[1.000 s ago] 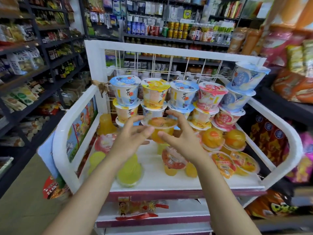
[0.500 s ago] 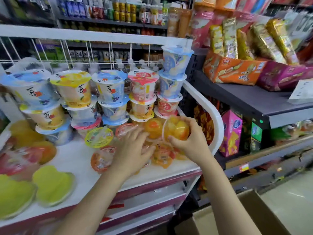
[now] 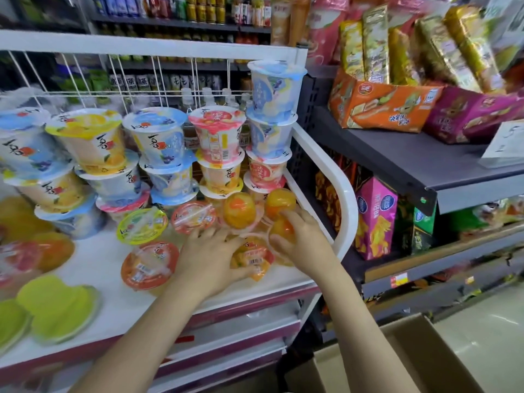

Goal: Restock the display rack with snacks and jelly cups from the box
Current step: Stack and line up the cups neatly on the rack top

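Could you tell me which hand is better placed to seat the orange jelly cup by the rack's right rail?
The right hand: it already grips that orange jelly cup beside the white rail, while the left hand rests on other cups nearer the middle.

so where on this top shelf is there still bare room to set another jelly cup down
Bare white shelf lies between the yellow-lidded cup, the orange-lidded cup and the green heart jellies. The front edge under the left hand is bare too. The right corner by the right hand and the stacked tubs is crowded.

shop | stocked shelves (image 3: 397, 154) | drink bottles (image 3: 198, 9) | snack boxes (image 3: 380, 104)
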Demonstrator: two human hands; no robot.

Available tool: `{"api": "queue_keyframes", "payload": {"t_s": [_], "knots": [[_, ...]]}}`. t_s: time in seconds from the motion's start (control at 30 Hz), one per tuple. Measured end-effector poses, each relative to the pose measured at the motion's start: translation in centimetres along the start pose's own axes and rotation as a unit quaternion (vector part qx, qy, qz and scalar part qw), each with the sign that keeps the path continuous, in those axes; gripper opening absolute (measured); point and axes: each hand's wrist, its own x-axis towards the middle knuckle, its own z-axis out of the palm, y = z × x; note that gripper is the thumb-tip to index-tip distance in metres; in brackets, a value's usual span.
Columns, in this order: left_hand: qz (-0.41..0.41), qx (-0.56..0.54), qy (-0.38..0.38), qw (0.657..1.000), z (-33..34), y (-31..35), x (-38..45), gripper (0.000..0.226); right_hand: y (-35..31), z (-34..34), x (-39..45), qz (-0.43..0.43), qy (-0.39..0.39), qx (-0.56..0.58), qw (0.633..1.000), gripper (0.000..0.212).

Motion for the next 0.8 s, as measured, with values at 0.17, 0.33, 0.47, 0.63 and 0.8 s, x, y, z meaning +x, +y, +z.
{"api": "queue_keyframes", "payload": {"t_s": [0.17, 0.33, 0.47, 0.63, 0.8], "knots": [[0.001, 0.005, 0.008, 1.0, 0.6, -0.2, -0.5, 0.096, 0.9, 0.8, -0.2, 0.013, 0.036, 0.023, 0.999, 0.057], [0.014, -0.055, 0.026, 0.998, 0.6, -0.2, -1.2, 0.091, 0.3, 0.7, -0.2, -0.03, 0.088, 0.049, 0.995, 0.057], [0.021, -0.206, 0.175, 0.963, 0.1, -2.0, -3.3, 0.058, -3.1, 0.5, -0.2, -0.106, 0.103, 0.094, 0.985, 0.042], [-0.101, -0.165, 0.326, 0.925, -0.7, -9.5, -8.9, 0.039, -10.5, 3.9, 0.3, -0.189, 0.014, 0.13, 0.973, 0.037], [-0.258, -0.118, 0.313, 0.907, 0.3, -17.8, -17.2, 0.043, -19.4, 9.7, 0.0, -0.279, -0.064, 0.151, 0.946, 0.038]]}}
